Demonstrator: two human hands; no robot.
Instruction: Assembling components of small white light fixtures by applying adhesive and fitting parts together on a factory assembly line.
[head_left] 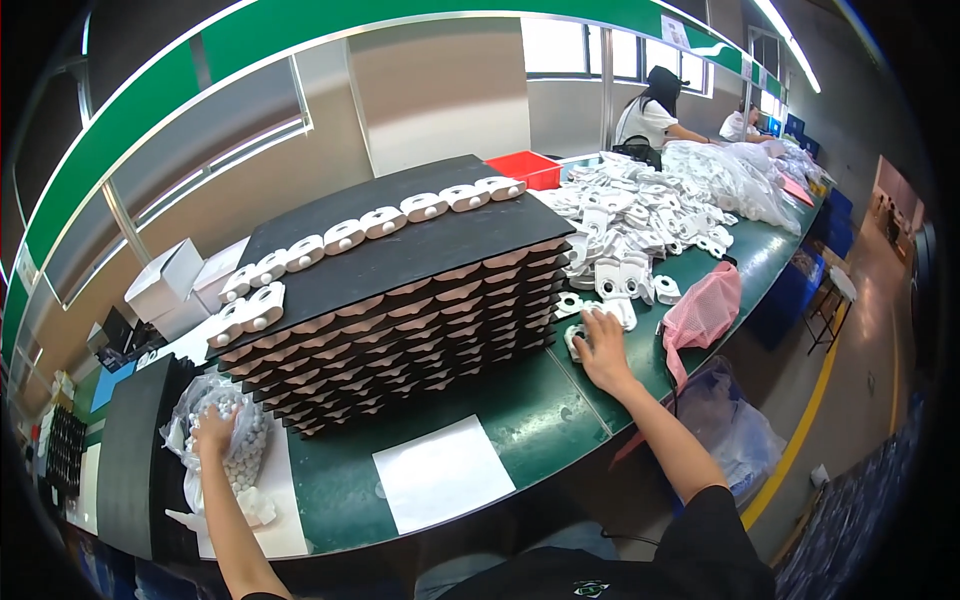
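Toward 8 o'clock, the left hand (212, 430) lies over white balls (246, 452) in a clear bag (192, 488), fingertips indistinct; whether it grasps any, I cannot tell. Toward 4 o'clock, the right hand (604, 352) meets a white part (572, 343), partly covered, grip unclear.

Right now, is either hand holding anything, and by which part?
It cannot be told: the left hand is at the clear bag of white balls, the right hand at a white part; neither grip shows clearly.

Green worktable (550, 405), white paper (445, 475), stacked black boards (430, 250), heaped white parts (620, 215)
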